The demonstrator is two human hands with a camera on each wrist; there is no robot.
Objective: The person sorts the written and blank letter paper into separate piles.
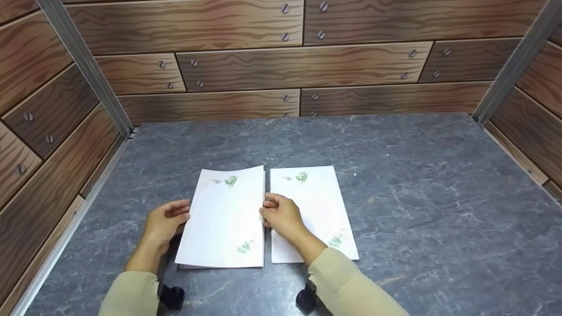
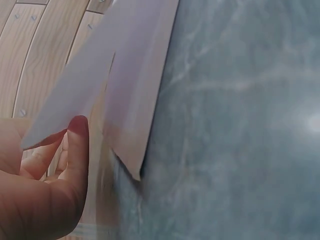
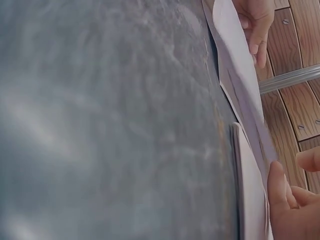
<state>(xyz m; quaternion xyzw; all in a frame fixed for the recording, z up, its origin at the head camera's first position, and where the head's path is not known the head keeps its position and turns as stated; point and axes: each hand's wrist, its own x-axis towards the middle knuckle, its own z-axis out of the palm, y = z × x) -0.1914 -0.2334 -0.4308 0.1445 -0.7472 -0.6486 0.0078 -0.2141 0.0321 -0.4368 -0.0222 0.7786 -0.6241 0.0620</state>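
Note:
A white sheet of paper with green floral prints is lifted, slightly bowed, over another sheet that shows beneath it in the left wrist view. At its left edge my left hand holds it with thumb and curled fingers. My right hand holds the opposite edge, thumb at the paper's rim in the right wrist view. Under my right wrist lies a stack of matching printed paper, its layered edge visible in the right wrist view. A narrow gap separates the two paper piles.
Both piles are on a dark grey marbled table. Wood-patterned panels stand behind and at both sides, with metal posts in the corners. Black devices are worn at both wrists.

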